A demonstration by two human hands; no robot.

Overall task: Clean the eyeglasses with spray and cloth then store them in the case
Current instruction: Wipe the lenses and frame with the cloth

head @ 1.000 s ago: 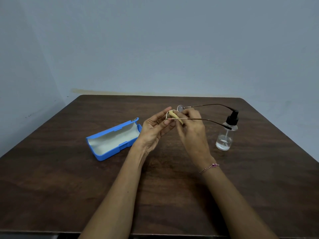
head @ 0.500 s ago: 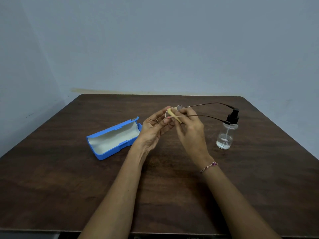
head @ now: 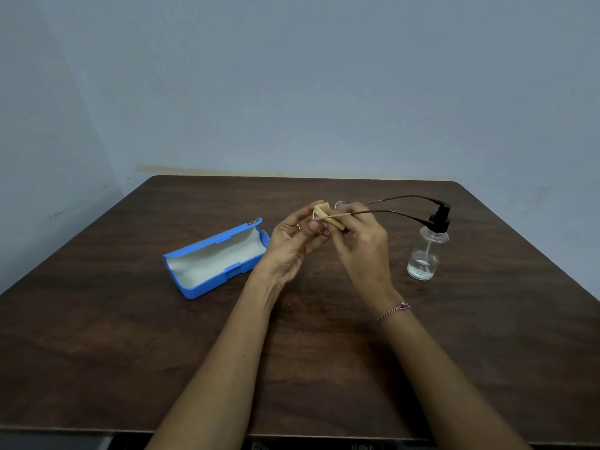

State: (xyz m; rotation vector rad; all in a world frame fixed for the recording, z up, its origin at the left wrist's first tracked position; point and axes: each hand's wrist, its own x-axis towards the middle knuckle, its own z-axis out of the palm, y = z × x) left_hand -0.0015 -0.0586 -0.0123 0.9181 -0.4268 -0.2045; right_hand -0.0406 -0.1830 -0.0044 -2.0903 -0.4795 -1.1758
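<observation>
Left hand (head: 292, 241) pinches the tan cloth (head: 328, 217) over what looks like one lens while right hand (head: 363, 248) grips the eyeglasses (head: 389, 213) at mid-frame, so wiping is underway, spray bottle (head: 425, 254) standing right, and the open blue case (head: 214, 261) at left not yet filled.

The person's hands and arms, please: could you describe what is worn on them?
Both forearms are bare, with no sleeves or gloves in view. The right hand has a thin braided bracelet, pink and white with a purple accent, at its wrist. The left hand wears a ring on one finger.
</observation>
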